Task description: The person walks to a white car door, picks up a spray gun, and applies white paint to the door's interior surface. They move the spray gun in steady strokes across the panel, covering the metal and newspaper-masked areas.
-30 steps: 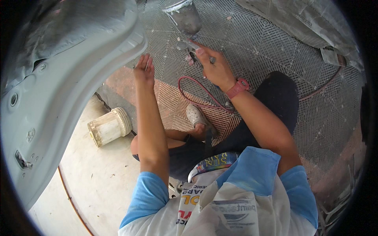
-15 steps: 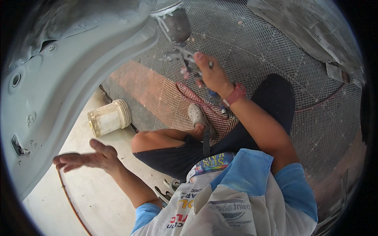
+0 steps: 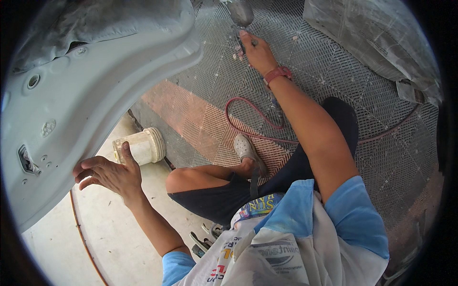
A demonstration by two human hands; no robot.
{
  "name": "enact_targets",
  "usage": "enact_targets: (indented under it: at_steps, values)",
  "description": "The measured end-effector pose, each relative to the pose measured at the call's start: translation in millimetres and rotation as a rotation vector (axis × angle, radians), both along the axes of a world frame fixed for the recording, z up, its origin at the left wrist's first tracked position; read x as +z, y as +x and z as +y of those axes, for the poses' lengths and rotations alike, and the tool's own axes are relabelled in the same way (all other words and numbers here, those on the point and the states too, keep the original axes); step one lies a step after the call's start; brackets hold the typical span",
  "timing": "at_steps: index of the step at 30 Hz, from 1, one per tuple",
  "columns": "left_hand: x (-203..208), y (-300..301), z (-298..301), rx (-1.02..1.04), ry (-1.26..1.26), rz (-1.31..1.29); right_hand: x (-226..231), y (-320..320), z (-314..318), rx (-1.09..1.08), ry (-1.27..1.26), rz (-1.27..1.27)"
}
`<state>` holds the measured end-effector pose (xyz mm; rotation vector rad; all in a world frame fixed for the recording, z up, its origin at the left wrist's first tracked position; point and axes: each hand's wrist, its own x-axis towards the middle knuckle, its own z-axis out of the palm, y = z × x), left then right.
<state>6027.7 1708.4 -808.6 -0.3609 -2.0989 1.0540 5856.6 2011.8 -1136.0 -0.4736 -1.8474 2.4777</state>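
Note:
My right hand (image 3: 261,55), with a red watch on its wrist, is wrapped round the handle of a spray gun, whose grey cup (image 3: 241,13) shows at the top edge. The front of the gun is partly cut off by the picture's rim. At the left, a pale grey car door (image 3: 102,83) stands edge-on to me, with round holes and a latch opening (image 3: 27,159) in it. My left hand (image 3: 113,174) is open, fingers spread, by the door's lower edge. Whether the fingertips touch it I cannot tell.
A dirty white bucket (image 3: 143,146) lies on its side below the door. A red hose (image 3: 248,136) loops across the grey and orange grid floor (image 3: 191,119). Brown cord (image 3: 78,224) runs along the pale floor. Grey sheeting (image 3: 367,43) hangs at the upper right.
My right hand has moved the spray gun farther away, toward the top edge. My left hand has risen slightly and its fingers have spread. The hose loop has shifted.

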Motion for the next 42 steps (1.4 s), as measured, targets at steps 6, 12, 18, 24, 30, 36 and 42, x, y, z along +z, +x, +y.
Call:
enact_targets:
  at_steps: [6, 12, 18, 24, 30, 36, 42]
  values:
    - [0.6, 6.9, -19.9, 0.015, 0.042, -0.024, 43.6, 42.9, -2.1, 0.137, -0.11, 0.154]
    - [-6.2, 17.6, -43.1, 0.011, 0.061, 0.019, 92.6, 113.8, -29.2, 0.211, -0.247, 0.363]
    - [-15.3, 42.3, -29.0, 0.053, 0.304, -0.045, 118.4, 135.6, -15.6, 0.377, -0.226, 0.487]
    - [-103.8, 81.9, 65.9, 0.026, 1.412, -0.781, 148.6, 144.0, -12.8, 0.334, -0.204, 0.405]
    - [-163.7, 83.9, 113.4, -0.358, 2.208, -1.223, 188.9, 176.0, -3.5, 0.45, -0.381, 0.577]
    - [-164.7, 89.9, 137.0, -0.354, 2.152, -1.023, 216.9, 175.6, 8.7, 0.388, -0.378, 0.747]
    - [-156.4, 107.2, 141.4, -0.369, 2.0, -0.929, 227.9, 187.9, 28.1, 0.483, -0.418, 0.756]
